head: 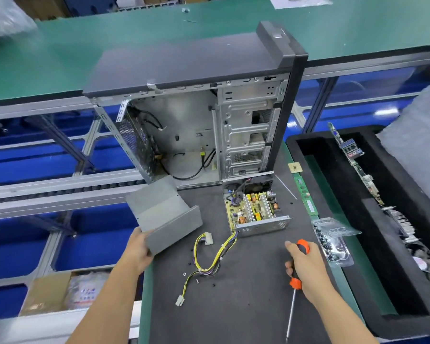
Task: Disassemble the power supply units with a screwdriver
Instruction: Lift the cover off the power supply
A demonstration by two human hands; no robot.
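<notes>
The opened power supply lies on the dark mat in front of the computer case, its circuit board bare and its yellow and black cable bundle trailing toward me. My left hand grips the near corner of the grey metal cover, which is off the unit and held at the mat's left edge. My right hand holds the screwdriver by its orange and black handle, the shaft pointing down toward me. Small loose screws lie near the cables.
An open black computer case stands at the back of the mat. A RAM stick and a CPU chip lie to the right, beside a clear plastic tray of screws. A black foam-lined bin holds a motherboard and parts. A cardboard box sits lower left.
</notes>
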